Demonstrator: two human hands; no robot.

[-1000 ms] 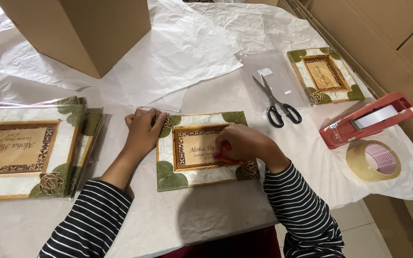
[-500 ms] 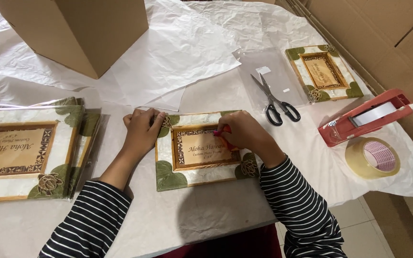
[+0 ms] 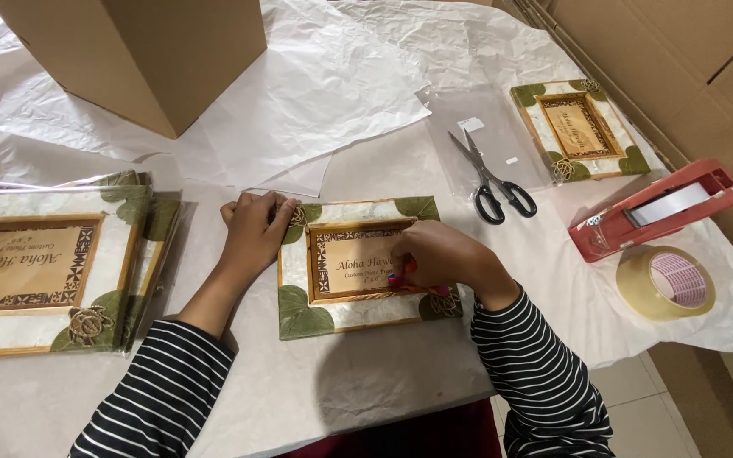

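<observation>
Left hand (image 3: 256, 229) stayed flat on picture frame (image 3: 366, 265) at 10 o'clock corner, gripping nothing – right hand (image 3: 443, 254) had slid leftward across its centre, fingers curled, pinching something pink. Frame mid-worktop (image 3: 366, 399).

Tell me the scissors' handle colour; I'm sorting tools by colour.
Black handles on the scissors, with silver blades, seen clearly in the head view.

Single head-worn view, steeply down and close over the paper-covered table (image 3: 366, 399) before the person.
</observation>
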